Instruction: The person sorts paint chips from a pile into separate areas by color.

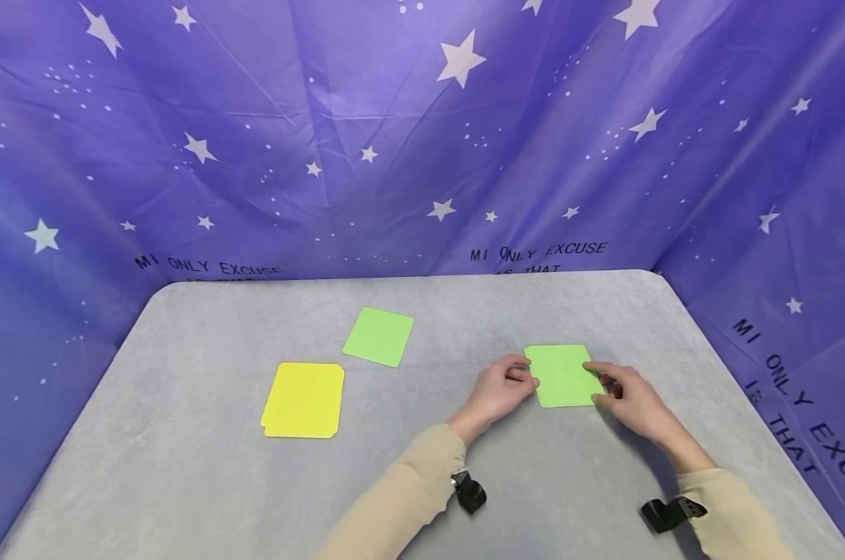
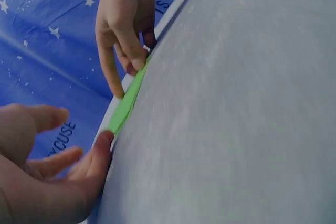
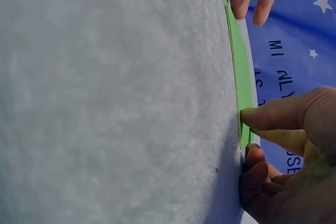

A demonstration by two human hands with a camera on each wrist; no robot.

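A thin stack of green square cards point(image 1: 566, 376) lies at the right of the grey table, with both hands at its sides. My left hand point(image 1: 498, 389) touches the stack's left edge; in the left wrist view its fingertip point(image 2: 106, 135) meets the card end while another finger stands apart. On the opposite edge, my right hand point(image 1: 632, 400) pinches the stack between thumb and fingers. In the right wrist view, the thumb point(image 3: 262, 116) rests on the green edge point(image 3: 241, 72), where layered edges show.
One more green card point(image 1: 378, 337) lies flat near the table's middle. Left of it is a stack of yellow cards point(image 1: 303, 400), its corners slightly offset. A purple star-patterned cloth point(image 1: 366, 187) hangs behind the grey table point(image 1: 205, 334) and along its sides.
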